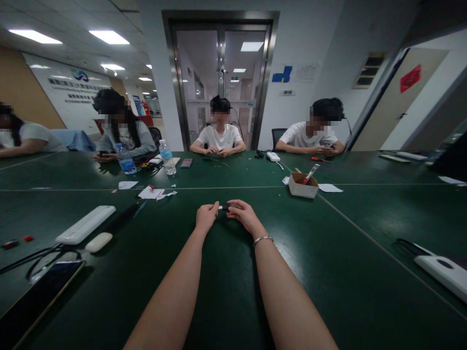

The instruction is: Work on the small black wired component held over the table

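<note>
Between my two hands, just above the green table (233, 272), is a small black piece with a shiny silver end (223, 208); its kind is too small to make out. My left hand (206, 218) pinches the silver end between thumb and forefinger. On the dark end are the bent fingers of my right hand (244, 215), which has a metal bangle (263, 240) at its wrist. Fingers cover part of the piece. Beyond my left hand lie scraps of white paper (151, 193).
At left lie a white power bank (86, 224), a white mouse-shaped item (98, 242) and a phone (40, 304). A small box (303, 186) holding tools stands right of centre. Water bottles (168, 158) stand farther back. Several people sit across the table. Another white device (443, 273) lies at right.
</note>
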A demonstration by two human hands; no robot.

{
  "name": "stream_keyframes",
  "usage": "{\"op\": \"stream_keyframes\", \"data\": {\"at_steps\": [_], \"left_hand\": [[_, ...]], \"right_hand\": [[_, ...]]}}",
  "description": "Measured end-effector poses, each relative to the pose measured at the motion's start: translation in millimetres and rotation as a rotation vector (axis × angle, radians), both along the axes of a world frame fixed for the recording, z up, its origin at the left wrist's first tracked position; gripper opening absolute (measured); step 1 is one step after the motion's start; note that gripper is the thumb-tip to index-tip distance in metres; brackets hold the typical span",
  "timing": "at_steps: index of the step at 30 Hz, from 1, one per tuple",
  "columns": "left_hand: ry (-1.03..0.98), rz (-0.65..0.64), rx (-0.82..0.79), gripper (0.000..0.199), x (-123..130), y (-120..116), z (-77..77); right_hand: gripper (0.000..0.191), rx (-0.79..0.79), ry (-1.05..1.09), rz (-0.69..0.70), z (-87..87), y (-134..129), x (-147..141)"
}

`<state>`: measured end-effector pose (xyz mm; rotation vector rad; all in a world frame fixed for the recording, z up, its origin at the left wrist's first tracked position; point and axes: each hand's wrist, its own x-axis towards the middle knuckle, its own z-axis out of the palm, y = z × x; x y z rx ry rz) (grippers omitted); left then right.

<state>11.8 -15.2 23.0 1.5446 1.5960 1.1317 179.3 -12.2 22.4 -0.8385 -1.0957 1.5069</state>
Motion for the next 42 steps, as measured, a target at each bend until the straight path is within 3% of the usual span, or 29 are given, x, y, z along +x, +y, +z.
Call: {"op": "stream_keyframes", "data": {"at_steps": [29,42], "left_hand": [[0.026,0.010,-0.026,0.049,0.8,0.4,1.1],[-0.026,-0.081,-0.002,0.048,-0.7,1.3,-3.1]], "right_hand": [[0.029,0.019,-0.040,-0.030,-3.6,1.9,-0.2],[0.028,0.012,-0.021,-0.037,-2.6,1.4,-0.7]]}}
